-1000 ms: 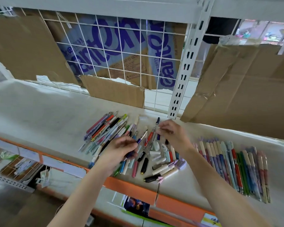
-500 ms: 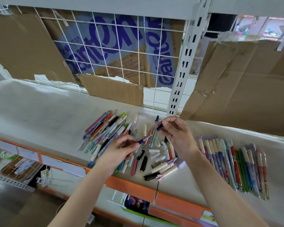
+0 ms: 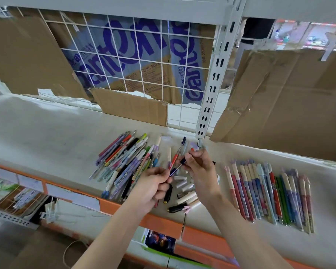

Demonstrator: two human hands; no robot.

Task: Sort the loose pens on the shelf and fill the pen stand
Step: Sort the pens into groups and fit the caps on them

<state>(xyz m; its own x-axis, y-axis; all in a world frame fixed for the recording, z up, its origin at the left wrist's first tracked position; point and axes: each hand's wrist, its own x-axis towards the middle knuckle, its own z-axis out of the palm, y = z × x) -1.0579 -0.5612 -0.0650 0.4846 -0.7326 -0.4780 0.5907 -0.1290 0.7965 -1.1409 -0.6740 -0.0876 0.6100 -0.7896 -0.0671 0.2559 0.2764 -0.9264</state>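
My left hand (image 3: pixel 153 186) pinches the blue pen (image 3: pixel 174 170) by its barrel, fingers closed round it, tip pointing up and right; my right hand (image 3: pixel 200 167) has thumb and forefinger closed on the dark blue cap (image 3: pixel 183 161) at the pen's tip end, both held just above the shelf (image 3: pixel 37 133), centre of frame. Step in hand, as I judge it: seat the cap on the pen. To do it well: keep barrel and cap on one line, push straight until it stops, do not twist sideways or the tip may smear. Below my hands lie loose caps and pen halves (image 3: pixel 182 189); the unsorted heap (image 3: pixel 124 162) is to the left, the sorted row (image 3: pixel 268 191) well apart to the right. No pen stand in view; I cannot tell where it is. Against half a second ago: the cap was apart from the pen tip and higher up, my hands farther apart; now they have closed in and cap meets tip. The heap and row look unchanged.
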